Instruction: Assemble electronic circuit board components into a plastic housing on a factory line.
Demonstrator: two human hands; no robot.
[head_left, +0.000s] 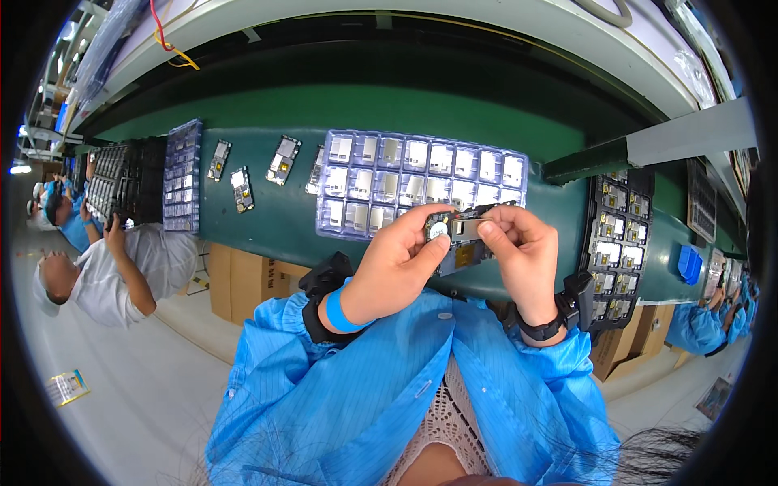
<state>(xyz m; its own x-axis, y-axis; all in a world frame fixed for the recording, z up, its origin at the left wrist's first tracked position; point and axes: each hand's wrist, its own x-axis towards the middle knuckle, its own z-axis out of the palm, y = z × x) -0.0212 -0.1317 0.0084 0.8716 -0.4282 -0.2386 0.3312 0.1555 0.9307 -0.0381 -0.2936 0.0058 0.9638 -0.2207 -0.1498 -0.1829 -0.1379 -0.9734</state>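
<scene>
My left hand (397, 263) is closed round the left end of a dark circuit board (463, 257), with a round pale sticker by the thumb. On the board's upper part lies a small silver rectangular plate (467, 230), its right end pinched between the thumb and fingers of my right hand (527, 253). Whether the plate is fixed to the board, I cannot tell. Just beyond my hands stands a clear plastic tray (344, 233) whose pockets hold many silver rectangular plates. My fingers cover part of the board.
Several loose circuit boards (284, 159) lie on the green bench (267, 212) left of the tray. A second clear tray (183, 178) sits farther left. At right are a black tray (591, 243) of boards, a metal post (583, 162) and a blue bin (690, 265). Another person (121, 267) works at left.
</scene>
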